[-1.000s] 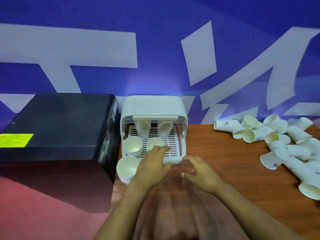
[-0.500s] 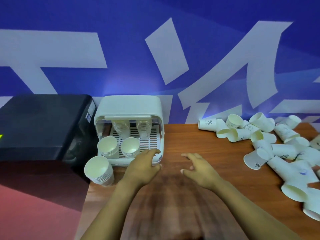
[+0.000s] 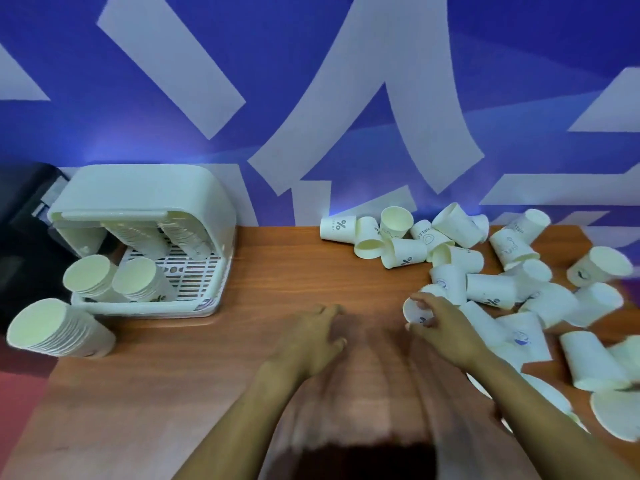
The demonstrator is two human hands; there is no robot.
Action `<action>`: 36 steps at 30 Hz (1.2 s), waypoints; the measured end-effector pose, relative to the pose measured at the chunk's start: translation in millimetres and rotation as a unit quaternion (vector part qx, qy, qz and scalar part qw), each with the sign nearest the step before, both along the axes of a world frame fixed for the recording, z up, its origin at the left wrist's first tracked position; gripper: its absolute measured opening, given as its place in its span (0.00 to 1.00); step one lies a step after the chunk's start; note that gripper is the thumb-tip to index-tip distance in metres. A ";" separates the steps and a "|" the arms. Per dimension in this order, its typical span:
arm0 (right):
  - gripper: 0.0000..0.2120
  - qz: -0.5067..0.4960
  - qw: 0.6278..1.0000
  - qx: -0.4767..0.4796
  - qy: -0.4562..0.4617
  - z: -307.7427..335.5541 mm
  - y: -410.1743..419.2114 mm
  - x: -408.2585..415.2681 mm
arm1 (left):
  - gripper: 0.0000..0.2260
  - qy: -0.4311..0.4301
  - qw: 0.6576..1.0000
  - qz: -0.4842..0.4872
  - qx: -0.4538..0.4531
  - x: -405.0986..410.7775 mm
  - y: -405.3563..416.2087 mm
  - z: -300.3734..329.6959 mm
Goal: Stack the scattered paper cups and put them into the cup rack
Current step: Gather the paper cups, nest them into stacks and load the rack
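I am looking down at a brown wooden table standing against a blue wall with broad white strokes. At the far left a dark appliance is sitting at the table's end, and just in front of it a tall stack of paper cups is lying tilted on the table, outside the rack. Beside that, the white cup rack is standing with its cover raised; I am seeing two stacks leaning at its open front and more nested cups further in under the hood, so part of the job looks done. Moving toward the middle, my left hand is hovering over bare wood with fingers spread and holding nothing. Just to its right, my right hand is curling its fingers and thumb round a single cup at the near edge of the pile; the frame is blurred, so I am judging that as a grip, not certain contact. Beyond it the scattered cups are lying on their sides across the right of the table, many of them, so I am reckoning most of the stacking is left, plus getting the outside stack into the rack.
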State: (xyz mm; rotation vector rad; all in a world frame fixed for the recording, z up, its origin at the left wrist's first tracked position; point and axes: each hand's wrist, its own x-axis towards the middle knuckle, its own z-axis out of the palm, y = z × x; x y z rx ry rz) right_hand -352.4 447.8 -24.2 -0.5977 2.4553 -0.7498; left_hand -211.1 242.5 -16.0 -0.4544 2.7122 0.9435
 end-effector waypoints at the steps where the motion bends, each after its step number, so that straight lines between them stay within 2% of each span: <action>1: 0.24 -0.009 1.000 -0.001 0.003 -1.2 9.9 -10.8 | 0.23 -0.003 1.000 -0.007 0.003 -9.8 10.1 -1.7; 10: 0.26 -0.100 0.995 0.001 0.019 -18.1 45.2 -101.4 | 0.32 -0.011 0.999 -0.040 0.035 -99.8 66.9 -15.3; 15: 0.30 -0.110 0.993 0.030 0.019 -33.1 38.7 -126.5 | 0.35 -0.002 0.999 -0.045 -0.001 -141.6 88.0 -27.3; 22: 0.35 -0.125 0.987 0.093 0.028 -47.6 27.7 -133.8 | 0.36 -0.008 0.998 -0.065 -0.021 -169.6 105.5 -51.0; 26: 0.34 -0.118 0.983 0.127 0.061 -50.5 21.6 -134.8 | 0.34 -0.009 0.996 -0.066 -0.055 -172.0 109.5 -60.0; 33: 0.31 -0.094 0.976 0.162 0.110 -56.1 15.0 -129.8 | 0.29 -0.029 0.997 -0.056 -0.039 -163.5 104.8 -64.3; 36: 0.29 -0.100 0.979 0.145 0.099 -53.8 12.8 -130.0 | 0.28 -0.022 0.998 -0.037 -0.036 -152.8 92.4 -58.6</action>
